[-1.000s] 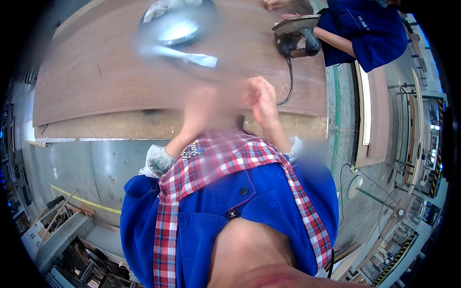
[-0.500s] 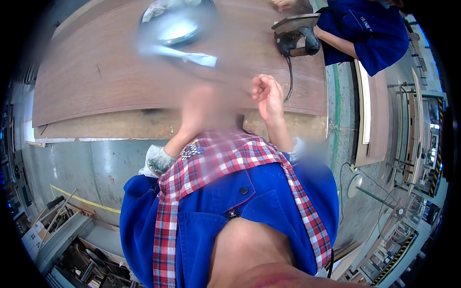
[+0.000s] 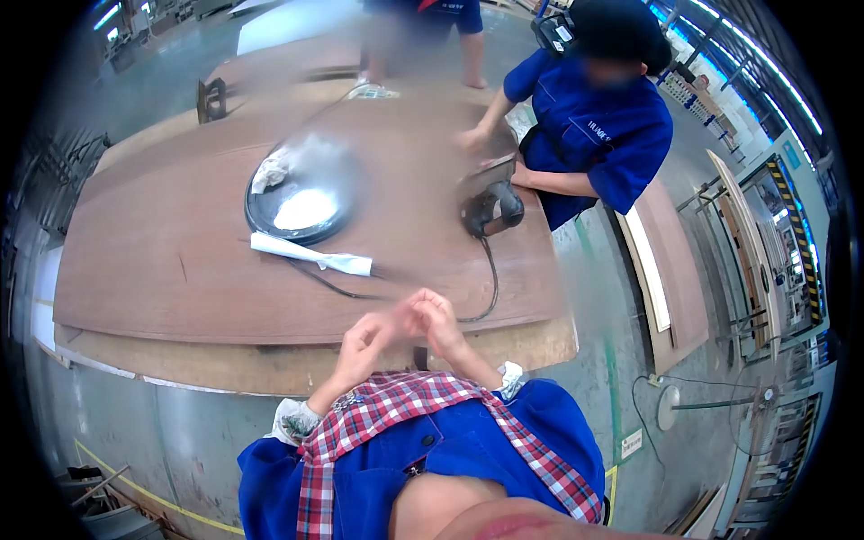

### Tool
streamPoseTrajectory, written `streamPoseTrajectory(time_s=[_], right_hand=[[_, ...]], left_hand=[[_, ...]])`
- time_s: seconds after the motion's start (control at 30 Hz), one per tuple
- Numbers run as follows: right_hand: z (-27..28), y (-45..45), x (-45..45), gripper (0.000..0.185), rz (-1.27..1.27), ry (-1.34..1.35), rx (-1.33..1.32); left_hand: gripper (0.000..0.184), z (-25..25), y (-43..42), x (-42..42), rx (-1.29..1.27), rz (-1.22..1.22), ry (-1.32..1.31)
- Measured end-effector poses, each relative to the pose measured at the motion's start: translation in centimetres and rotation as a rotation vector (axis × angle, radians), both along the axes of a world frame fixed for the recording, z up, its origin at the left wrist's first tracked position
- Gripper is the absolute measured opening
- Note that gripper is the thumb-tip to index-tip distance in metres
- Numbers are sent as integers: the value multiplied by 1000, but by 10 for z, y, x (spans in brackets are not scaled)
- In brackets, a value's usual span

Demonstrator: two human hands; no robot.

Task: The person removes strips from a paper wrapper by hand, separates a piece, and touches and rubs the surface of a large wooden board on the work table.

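Note:
My left hand (image 3: 364, 346) and my right hand (image 3: 438, 322) are raised close together over the near edge of the brown wooden board (image 3: 180, 297). The fingers of both are curled, and a blur lies between the fingertips, so whatever they hold, if anything, cannot be made out. Beyond my hands is a rolled white sheet (image 3: 310, 255) beside a dark round basin (image 3: 255, 216) with a crumpled white cloth (image 3: 272, 171) in it. A black iron (image 3: 493, 209) stands tilted at the right, its cord trailing towards my right hand.
A co-worker in blue (image 3: 598, 126) stands at the table's right end, one hand by the iron. Another person (image 3: 423, 27) stands across the table. A second iron (image 3: 211, 99) is at the back left. Boards (image 3: 670, 270) lean at the right.
The view has tilted up, showing more of the far side of the table. My right hand has come back towards my left. The co-worker's head now shows.

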State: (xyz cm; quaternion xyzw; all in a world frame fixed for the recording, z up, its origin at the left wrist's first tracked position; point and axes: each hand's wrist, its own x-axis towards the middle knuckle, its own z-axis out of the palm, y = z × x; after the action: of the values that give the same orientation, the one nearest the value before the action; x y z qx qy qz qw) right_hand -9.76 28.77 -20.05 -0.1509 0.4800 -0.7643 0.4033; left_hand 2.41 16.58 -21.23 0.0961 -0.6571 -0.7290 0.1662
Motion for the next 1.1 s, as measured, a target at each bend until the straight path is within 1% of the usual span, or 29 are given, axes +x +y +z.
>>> streamPoseTrajectory(time_s=[0.1, 0.2, 0.3, 0.4, 0.5, 0.6, 0.63, 0.67, 0.7, 0.73, 0.77, 0.8, 0.83, 0.87, 0.9, 0.97, 1.0, 1.1], right_hand=[[-1, -1, -1, 12, -12, -71, -26], [0, 0, -2, 12, -27, -126, -50], [0, 2, -1, 12, -72, -131, -8], [-8, 4, -4, 14, -112, -137, 3], [-12, 9, -10, 16, -131, -121, -33], [-11, 12, -8, 17, -198, -196, 13], [-10, 16, -7, 21, -152, -189, -33], [-9, 12, -9, 29, -75, -182, -82], [-11, 10, -11, 33, -86, 284, -65], [-13, 9, -7, 35, -49, 323, -88], [-13, 9, -3, 37, -13, 361, -112], [-3, 2, -4, 38, 36, 18, -163], [0, 0, -3, 38, 54, 116, -116], [3, 1, 3, 38, 62, 209, -65], [9, -2, 6, 31, 63, 227, -43], [8, -6, 6, 26, 54, 273, 7], [7, -7, 6, 23, 45, 297, 35], [5, -8, 6, 18, -4, 275, 47]], left_hand=[[11, -9, -5, 4, 27, -6, -120], [10, -13, -4, 5, 36, -16, -74], [9, -20, -4, 5, 41, -34, -106], [18, -17, -1, 4, 27, 5, -88], [17, -18, -1, 4, 32, 1, -135], [12, -17, 0, 2, 79, -13, -147], [14, -17, 1, 0, 75, -1, -130], [16, -16, -3, -1, 15, -8, -152], [18, -14, -5, -4, -19, 13, -166], [17, -8, -4, -6, 23, 61, -164], [21, 0, -5, -8, -17, 73, -206], [21, -12, -5, -8, 11, 116, -198], [20, -22, -6, -12, 30, 148, -169], [20, -21, -7, -12, -71, 136, -136], [20, -16, -8, -16, -173, 114, -96], [19, 2, -6, -19, -302, 69, -9], [20, 15, -5, -20, -325, 50, 31], [20, 25, -2, -22, -380, 33, 107]])
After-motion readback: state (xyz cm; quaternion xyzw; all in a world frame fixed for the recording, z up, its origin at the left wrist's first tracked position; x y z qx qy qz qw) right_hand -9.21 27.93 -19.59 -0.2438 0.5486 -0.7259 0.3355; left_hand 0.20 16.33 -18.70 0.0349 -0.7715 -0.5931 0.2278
